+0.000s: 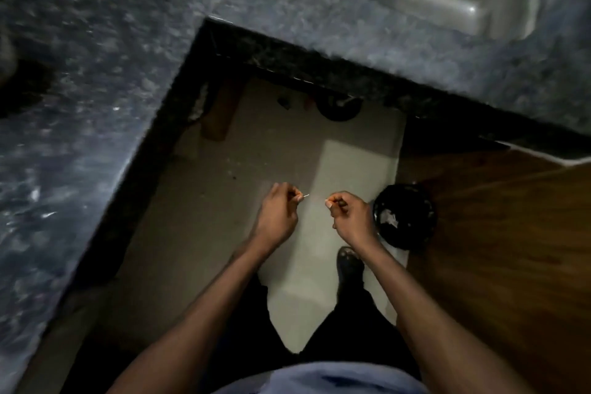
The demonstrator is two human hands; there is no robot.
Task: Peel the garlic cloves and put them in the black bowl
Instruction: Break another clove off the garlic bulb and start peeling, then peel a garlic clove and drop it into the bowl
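Standing over the floor, left hand (275, 214) and right hand (351, 217) each pinch a small pale scrap (clove or skin, too small to tell), well apart above a black bin (403, 216) holding peelings; a clove could drop in.

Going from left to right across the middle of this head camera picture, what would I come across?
Speckled stone counter → left hand → right hand → black bin holding pale scraps → wooden cabinet door.

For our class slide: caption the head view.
Left hand and right hand pinch something small above pale floor beside round black bin.
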